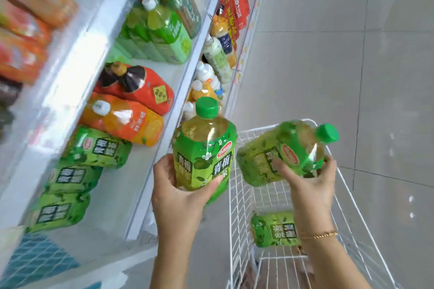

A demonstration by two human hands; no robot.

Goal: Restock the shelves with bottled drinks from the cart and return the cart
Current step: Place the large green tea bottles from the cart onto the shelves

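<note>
My left hand (178, 195) grips an upright green tea bottle (204, 145) with a green cap, just off the front edge of the white shelf (150, 171). My right hand (312, 185) holds a second green tea bottle (281, 150), tilted with its cap pointing right, above the white wire cart (237, 206). One more green tea bottle (274, 229) lies in the cart's basket. Three matching green bottles (75, 178) stand in a row on the shelf at the left.
Orange and red drink bottles (131, 105) stand further along the same shelf, then light green ones (162, 30). A lower shelf edge holds white, orange and red bottles (218, 58). Grey tiled floor (352, 54) stretches to the right of the cart.
</note>
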